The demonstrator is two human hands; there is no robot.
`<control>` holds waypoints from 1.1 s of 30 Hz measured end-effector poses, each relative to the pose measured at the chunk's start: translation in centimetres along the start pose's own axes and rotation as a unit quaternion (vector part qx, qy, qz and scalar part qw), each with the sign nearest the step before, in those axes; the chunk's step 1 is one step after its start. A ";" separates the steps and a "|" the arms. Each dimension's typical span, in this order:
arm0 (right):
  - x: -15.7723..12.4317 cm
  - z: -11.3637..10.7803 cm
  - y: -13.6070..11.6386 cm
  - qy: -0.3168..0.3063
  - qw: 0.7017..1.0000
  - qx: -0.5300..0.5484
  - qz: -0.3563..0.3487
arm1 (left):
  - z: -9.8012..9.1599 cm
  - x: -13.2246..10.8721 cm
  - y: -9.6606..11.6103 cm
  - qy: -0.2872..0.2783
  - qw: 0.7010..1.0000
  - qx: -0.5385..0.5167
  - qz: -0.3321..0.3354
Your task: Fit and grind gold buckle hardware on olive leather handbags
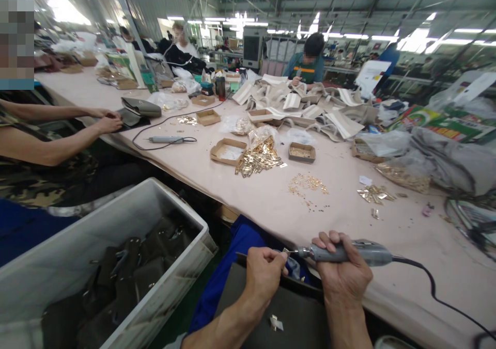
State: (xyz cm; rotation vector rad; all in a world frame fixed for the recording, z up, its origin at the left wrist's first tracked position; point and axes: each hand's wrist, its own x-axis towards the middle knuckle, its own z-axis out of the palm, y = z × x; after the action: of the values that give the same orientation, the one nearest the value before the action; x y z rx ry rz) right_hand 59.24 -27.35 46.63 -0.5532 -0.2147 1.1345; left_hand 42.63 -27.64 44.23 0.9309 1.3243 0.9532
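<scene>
My right hand is wrapped round a grey electric screwdriver, its bit pointing left. At the bit's tip, my left hand pinches a small shiny metal fitting between thumb and forefinger. Whether the bit touches it is too small to tell. Beneath both hands a dark grey-green bag lies on my lap, partly covered by my left forearm. A metal clasp piece shows on its face.
On the pink-covered table lie a heap of gold fittings, scattered small screws and cardboard boxes. A white bin of dark bags stands left. Co-workers sit at left and across; another screwdriver lies at left.
</scene>
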 end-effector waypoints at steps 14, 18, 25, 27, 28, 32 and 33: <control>-1.0 1.5 -0.6 -0.023 0.997 -0.070 -0.015 | -0.3 -0.5 0.3 -0.014 0.999 0.039 0.013; -1.2 1.8 -0.7 -0.028 0.996 -0.080 -0.021 | -0.3 -0.5 0.3 -0.017 0.998 0.053 0.023; -1.5 2.0 -0.9 -0.033 0.994 -0.098 -0.028 | -0.4 -0.6 0.2 -0.021 0.997 0.072 0.030; -1.6 2.2 -0.9 -0.035 0.993 -0.106 -0.030 | -0.4 -0.8 0.3 -0.020 0.996 0.078 0.038; -1.7 2.3 -0.9 -0.037 0.993 -0.111 -0.031 | -0.5 -0.9 0.4 -0.021 0.996 0.079 0.040; -2.0 2.8 -0.8 -0.051 0.989 -0.131 -0.044 | -0.6 -1.1 0.7 -0.026 0.996 0.080 0.043; -2.1 2.9 -0.8 -0.054 0.988 -0.134 -0.047 | -0.6 -1.1 0.7 -0.026 0.996 0.080 0.043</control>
State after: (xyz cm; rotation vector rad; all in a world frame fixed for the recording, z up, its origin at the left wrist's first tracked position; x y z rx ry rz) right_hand 57.76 -28.56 49.75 -0.7122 -0.4870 1.0513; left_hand 42.01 -28.44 45.29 1.1357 1.3398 0.8917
